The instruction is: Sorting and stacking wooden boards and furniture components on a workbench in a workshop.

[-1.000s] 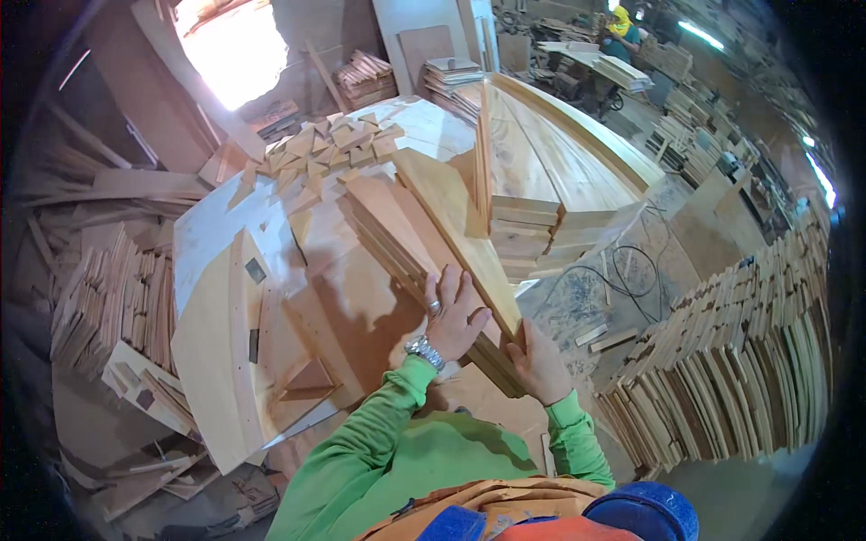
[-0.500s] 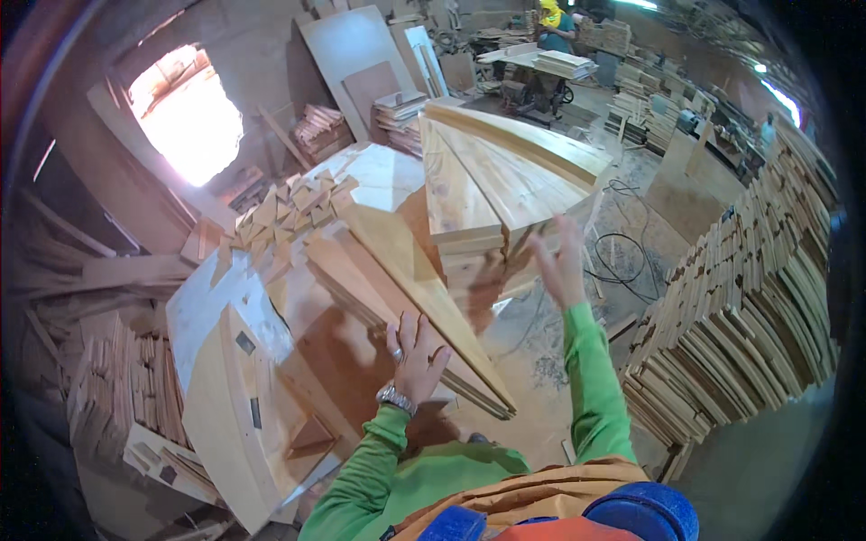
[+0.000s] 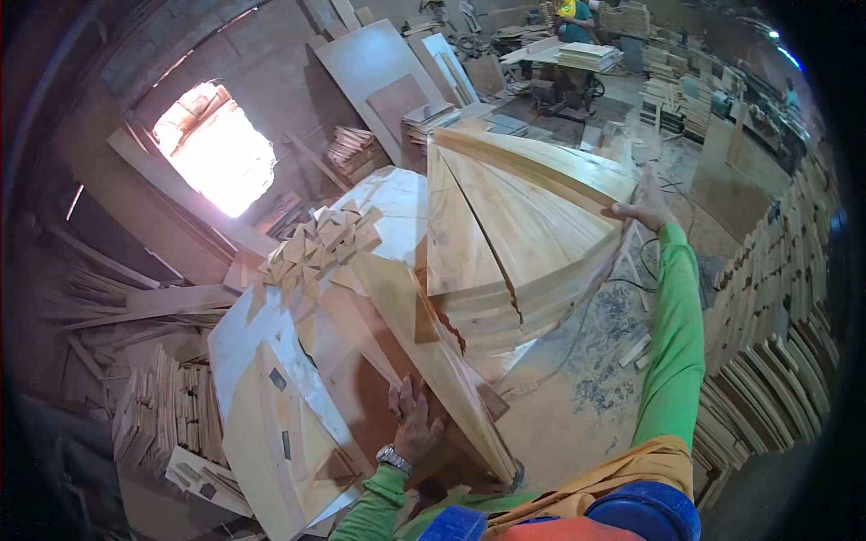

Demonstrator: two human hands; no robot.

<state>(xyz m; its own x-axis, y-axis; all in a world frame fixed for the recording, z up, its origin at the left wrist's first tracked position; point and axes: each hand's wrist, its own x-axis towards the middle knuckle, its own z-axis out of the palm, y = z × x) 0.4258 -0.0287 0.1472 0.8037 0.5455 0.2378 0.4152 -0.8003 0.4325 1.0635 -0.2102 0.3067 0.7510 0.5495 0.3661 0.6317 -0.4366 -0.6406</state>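
My left hand (image 3: 417,422), with a metal watch on the wrist, has its fingers loosely apart at the near-left side of a long tapering wooden board (image 3: 433,365). It is nearest to that board's lower end; whether the fingertips press on it is hard to see. My right hand (image 3: 646,207) is spread at the right corner of a pile of wedge-shaped wooden panels (image 3: 532,212). Its thumb touches the raised edge and the fingers point away, holding nothing visible. A dark gap runs between two panels of the pile.
Small triangular offcuts (image 3: 320,243) lie heaped on the pale work surface (image 3: 397,203). A curved slotted wooden piece (image 3: 271,433) is at left. Tall stacks of curved slats (image 3: 767,361) stand at right. A cable (image 3: 631,284) crosses the dusty floor. Another person (image 3: 575,22) works far back.
My right hand has moved right and outward, from the air near the panels to their right corner. The tapering boards by my left hand have shifted. The whole view has turned slightly.
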